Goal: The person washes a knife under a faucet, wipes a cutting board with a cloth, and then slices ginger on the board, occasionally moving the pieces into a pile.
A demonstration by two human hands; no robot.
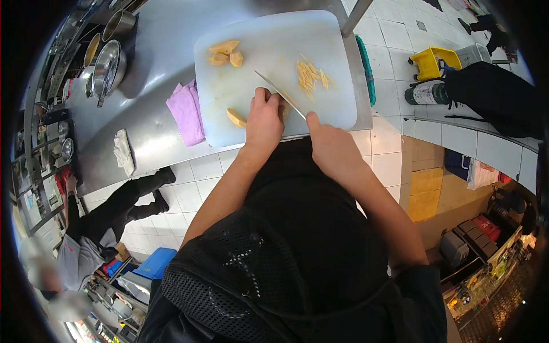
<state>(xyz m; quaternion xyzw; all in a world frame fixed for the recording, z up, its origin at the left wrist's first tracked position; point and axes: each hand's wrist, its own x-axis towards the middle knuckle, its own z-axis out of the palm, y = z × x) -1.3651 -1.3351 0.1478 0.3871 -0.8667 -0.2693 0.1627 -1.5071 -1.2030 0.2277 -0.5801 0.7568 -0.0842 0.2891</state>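
Observation:
My right hand point(334, 143) is closed around the handle of a kitchen knife point(280, 92), its blade slanting up and left across the white cutting board point(257, 43). Beside the blade, the curled fingers of my left hand point(266, 117) press on a pale yellow piece of root vegetable, mostly hidden under them. Thin yellow strips point(307, 76) lie in a loose pile right of the knife. Several peeled chunks point(224, 52) sit at the board's upper left. One more wedge point(235, 118) rests just left of my left hand.
A folded purple cloth point(186, 114) lies against the board's left edge on the steel counter point(166, 34). Metal bowls point(108, 66) and a white rag point(123, 151) are further left. Another person point(108, 214) stands at the counter's far left. A yellow mop bucket point(434, 62) is on the floor.

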